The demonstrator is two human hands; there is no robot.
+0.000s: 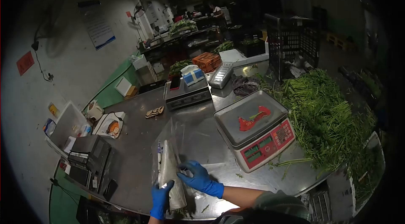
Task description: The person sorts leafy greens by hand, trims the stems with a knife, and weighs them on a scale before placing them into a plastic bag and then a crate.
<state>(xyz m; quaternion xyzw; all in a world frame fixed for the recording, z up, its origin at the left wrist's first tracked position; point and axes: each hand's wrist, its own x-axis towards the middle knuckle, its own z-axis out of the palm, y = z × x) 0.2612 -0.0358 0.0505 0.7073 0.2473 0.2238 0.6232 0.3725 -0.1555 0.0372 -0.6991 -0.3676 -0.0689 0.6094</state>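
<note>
On the metal table (130, 152) in front of me lies a roll of clear plastic bags (172, 181), with loose film (171, 133) spreading from its far end. My left hand (160, 198), in a blue glove, is closed on the plastic at the near left side of the roll. My right hand (201, 179), gloved in blue too, reaches to the roll's right side. Its thumb and forefinger are apart, with a gap between them; its other fingers are partly hidden. A pen (159, 156) lies along the left of the roll, under clear film.
A red-and-white scale (263, 148) bears a red piece (254, 118) on its pan. Leafy greens (325, 118) are heaped at right by a black crate (293, 40). Behind stands another scale (187, 94) with a tissue pack (193, 75). Boxes (89, 152) line the left edge.
</note>
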